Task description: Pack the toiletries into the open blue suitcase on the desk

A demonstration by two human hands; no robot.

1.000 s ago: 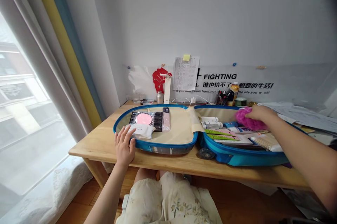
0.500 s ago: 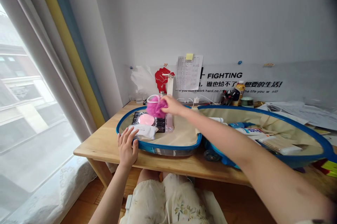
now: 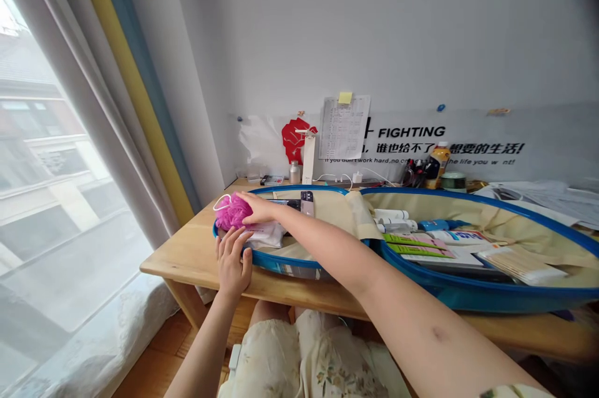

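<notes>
My right hand (image 3: 258, 207) grips a magenta bath puff (image 3: 232, 212) with a white cord loop, at the left end of a blue-rimmed open case (image 3: 334, 242). Beside it, my left hand (image 3: 234, 261) lies with its fingers apart over the case's front left rim. Its fingertips reach a white packet (image 3: 266, 235) under the puff. Behind my right wrist shows part of a dark flat package (image 3: 292, 203) and a pale pink one (image 3: 307, 203). The round pink pad seen earlier is hidden now.
The case's right half holds green and pink tubes (image 3: 416, 245), a toothpaste tube (image 3: 456, 236), a blue item (image 3: 442, 224) and a pack of cotton swabs (image 3: 521, 264). Behind stand a small silver bottle (image 3: 294, 172) and an orange-labelled bottle (image 3: 438, 164). Papers (image 3: 538, 201) lie at right.
My right hand has carried the bath puff left and down, from above the case's middle to its left end. My left hand stays at the rim. The view has shifted slightly.
</notes>
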